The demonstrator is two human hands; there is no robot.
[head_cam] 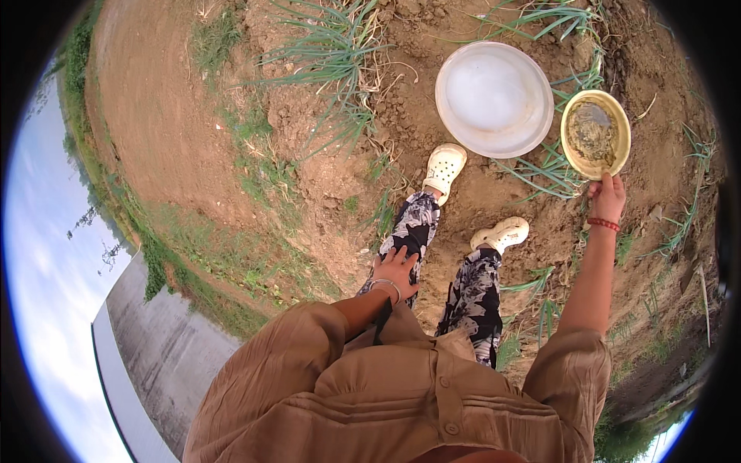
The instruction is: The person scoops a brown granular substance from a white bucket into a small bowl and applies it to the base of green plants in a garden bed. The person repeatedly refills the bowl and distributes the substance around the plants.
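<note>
My right hand (608, 199), with a red beaded bracelet at its wrist, grips the near rim of a yellow bowl (623, 134). The bowl's inside looks dark and stained, with a grey patch towards the far side; I cannot tell whether it holds liquid. Just left of the bowl, a wide whitish round basin (494, 151) rests on the soil, its inside pale and cloudy. My left hand (396, 273) lies with fingers spread on my left leg in black-and-white patterned trousers (425, 223). It holds nothing.
A clump of green onion-like plants (330, 55) grows at the far left, and more leaves (547, 173) surround the basin and bowl. My cream clogs (446, 168) stand on crumbly brown soil (405, 110). A concrete wall or slab (168, 341) lies at the lower left.
</note>
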